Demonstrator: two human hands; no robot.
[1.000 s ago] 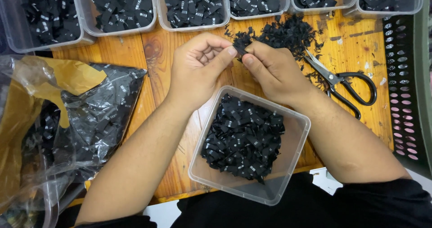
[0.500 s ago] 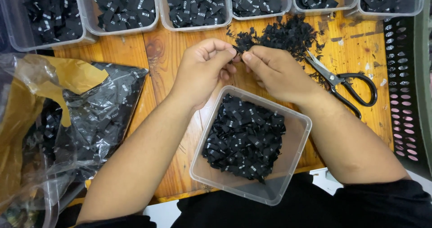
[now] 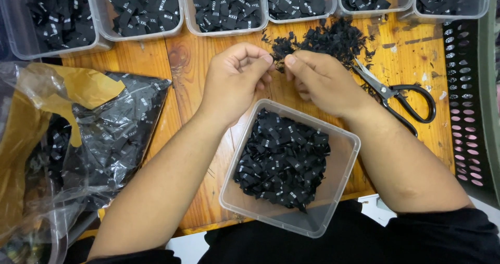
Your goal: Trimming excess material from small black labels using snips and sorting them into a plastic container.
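Note:
My left hand point(image 3: 234, 79) and my right hand point(image 3: 320, 79) meet fingertip to fingertip above a wooden table point(image 3: 192, 60). Between the fingertips they pinch a small black fabric label point(image 3: 278, 53); which hand bears it more I cannot tell. Just behind the hands lies a loose pile of black scraps point(image 3: 333, 37). Below the hands stands a clear square plastic tub point(image 3: 341, 186) partly filled with black woven labels point(image 3: 281, 160).
Black-handled scissors point(image 3: 401, 100) lie right of my right hand. A row of clear bins point(image 3: 224, 6) with black labels lines the far edge. A clear plastic bag point(image 3: 88, 133) of labels with brown paper sits at left. A dark perforated crate point(image 3: 469, 97) stands at right.
Both hands have shifted slightly away from me toward the scrap pile, and the bunch of black material they held is now smaller between the fingertips.

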